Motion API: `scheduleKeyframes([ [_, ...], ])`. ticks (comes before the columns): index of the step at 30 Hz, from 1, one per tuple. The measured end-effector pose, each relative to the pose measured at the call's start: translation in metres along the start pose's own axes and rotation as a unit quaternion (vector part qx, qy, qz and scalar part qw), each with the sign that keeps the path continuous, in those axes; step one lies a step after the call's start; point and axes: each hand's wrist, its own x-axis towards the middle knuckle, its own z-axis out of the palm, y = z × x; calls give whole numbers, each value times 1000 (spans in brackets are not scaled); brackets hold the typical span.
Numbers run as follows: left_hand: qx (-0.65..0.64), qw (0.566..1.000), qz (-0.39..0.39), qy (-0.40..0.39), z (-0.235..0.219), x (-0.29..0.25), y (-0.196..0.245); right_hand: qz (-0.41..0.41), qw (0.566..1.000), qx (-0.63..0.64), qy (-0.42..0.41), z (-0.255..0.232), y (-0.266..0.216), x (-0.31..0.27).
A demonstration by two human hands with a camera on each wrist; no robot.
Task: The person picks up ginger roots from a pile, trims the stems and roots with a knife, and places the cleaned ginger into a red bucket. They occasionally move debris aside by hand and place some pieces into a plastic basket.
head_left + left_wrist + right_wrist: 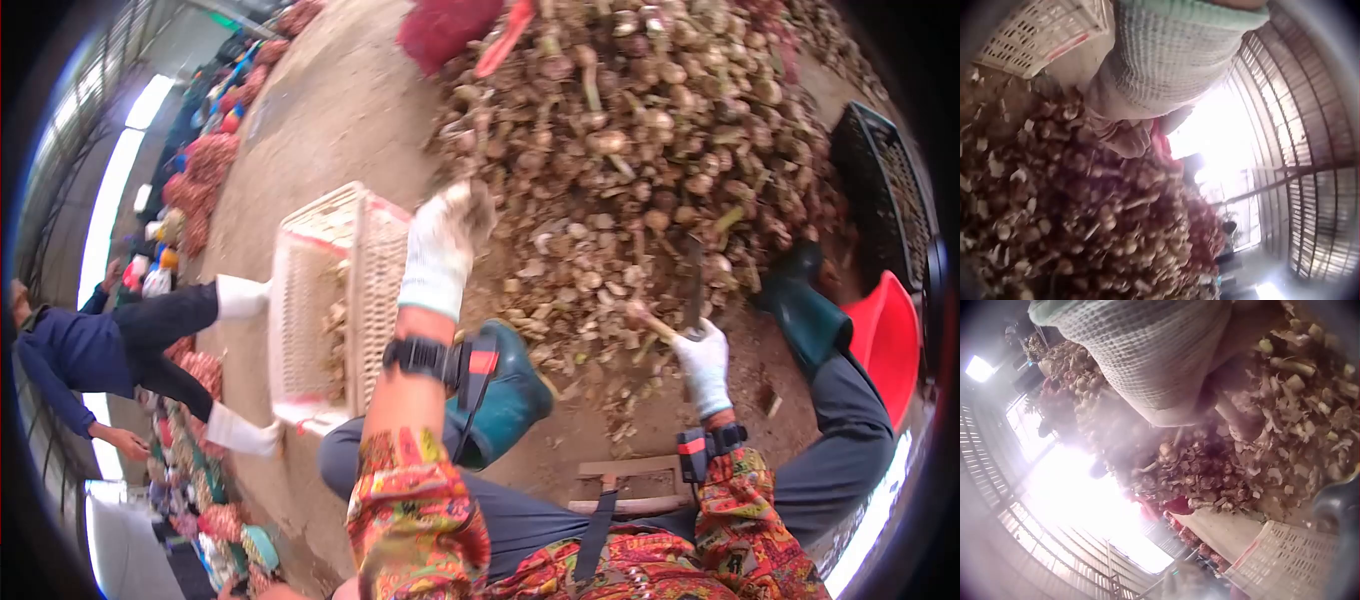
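My right hand [703, 365], in a white knit glove, holds a garlic bulb [637, 311] by its stem at the near edge of the garlic heap [640, 110]. The stem and bulb also show past the glove in the right wrist view. A dark, narrow, blade-like piece [693, 285] rises from the fingers of that hand. My left hand [447, 240], gloved too and soiled at the fingers, is stretched out between the white crate and the heap's left side. Its fingers blur in the head view; I cannot tell whether they hold anything.
A white plastic crate [385, 300] with some garlic inside stands at the left. Cut stems and peelings [600, 290] litter the floor before the boots. A black crate [885, 190] and a red plastic object [888, 340] are at the right. Another person [75, 350] stands at far left.
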Motion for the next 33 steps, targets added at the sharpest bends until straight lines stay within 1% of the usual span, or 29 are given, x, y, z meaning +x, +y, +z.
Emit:
scheduleKeyframes([
  [1,38,999,-27,-3,-5,-4,-25,28,997,72,-10,0,-19,-7],
  [2,81,994,-65,39,4,-20,-45,0,998,67,-11,-2,-13,-3],
  [3,85,990,-109,8,6,-29,-66,13,992,124,-4,-1,-30,-8],
  [4,97,986,-132,43,10,-38,-85,-13,991,133,-11,1,-19,-2],
  [5,131,977,-159,58,15,-44,-100,-45,989,141,6,1,-42,-10],
  [7,169,956,-238,-2,23,-47,-98,-15,986,167,3,0,-54,-12],
  [9,252,960,-124,-7,39,-43,-71,-24,991,134,4,-4,-72,-16],
  [10,287,956,-58,13,54,-46,-55,-25,990,136,2,-6,-80,-20],
  [11,256,966,-11,37,57,-45,-43,-24,987,156,0,-7,-88,-24],
  [13,253,965,-2,67,53,-53,-49,-25,983,179,-5,-5,-96,-30],
  [14,285,952,-105,21,47,-63,-57,-18,977,210,-12,-3,-98,-33],
  [15,271,948,-167,15,51,-80,-70,-13,971,240,-18,-2,-101,-36],
  [16,222,952,-210,12,57,-94,-82,-24,967,251,-18,1,-105,-42],
  [17,173,951,-256,9,66,-109,-90,-24,975,221,-10,3,-106,-48],
  [19,78,976,-200,-48,79,-135,-99,-41,978,201,-28,4,-107,-66],
  [20,84,978,-186,-43,78,-136,-106,-55,986,153,-26,4,-108,-76],
  [21,53,989,-123,-55,86,-146,-110,-69,992,105,-24,2,-108,-86],
  [22,5,993,-100,-54,86,-151,-116,-93,993,71,-26,2,-101,-95],
  [23,-42,995,-79,-48,85,-157,-121,-92,993,10,-66,-7,-110,-106],
  [24,-47,994,-99,-4,85,-162,-121,-99,992,-23,-80,-10,-107,-112],
  [25,-48,994,-102,-10,85,-161,-119,-107,988,-57,-94,-12,-105,-118],
  [26,-37,991,-114,-53,82,-162,-115,-103,989,-58,-89,-15,-105,-122],
  [27,-28,987,-126,-95,79,-164,-111,-127,982,-37,-132,-19,-107,-127],
  [28,-19,990,-113,-84,80,-160,-102,-154,972,-15,-175,-20,-109,-129],
  [29,16,992,-90,-82,88,-159,-84,-157,972,-15,-173,-21,-107,-127],
  [30,30,997,-50,-59,99,-155,-64,-181,974,-1,-139,-23,-102,-126],
  [31,124,987,-21,-105,99,-146,-40,-202,974,14,-104,-24,-95,-126],
  [32,167,979,43,-110,104,-138,-22,-177,980,-6,-96,-27,-90,-121],
  [33,258,949,95,-152,108,-131,2,-96,991,16,-95,-29,-91,-117],
])
